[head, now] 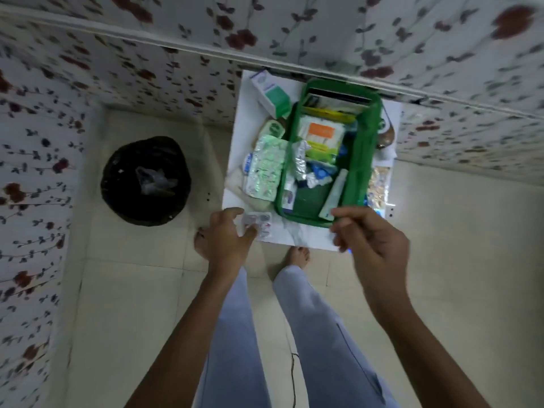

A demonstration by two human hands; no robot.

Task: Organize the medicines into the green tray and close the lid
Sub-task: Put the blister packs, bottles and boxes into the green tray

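The green tray [360, 154] stands on a small white table [297, 235], packed with boxes, a white tube [334, 192] and foil strips. My left hand [226, 237] grips a small blister strip [259, 220] at the table's front left corner. My right hand [374, 234] pinches the tray's near right rim. Left of the tray lie a large silver blister sheet [265, 169], a white and green box [270, 94] and a small green-white container [273, 129].
A black-lined waste bin [145, 181] stands on the tiled floor left of the table. Flowered walls close in behind and on both sides. A shiny foil pack [378, 184] lies right of the tray. My legs and bare feet are under the table's front edge.
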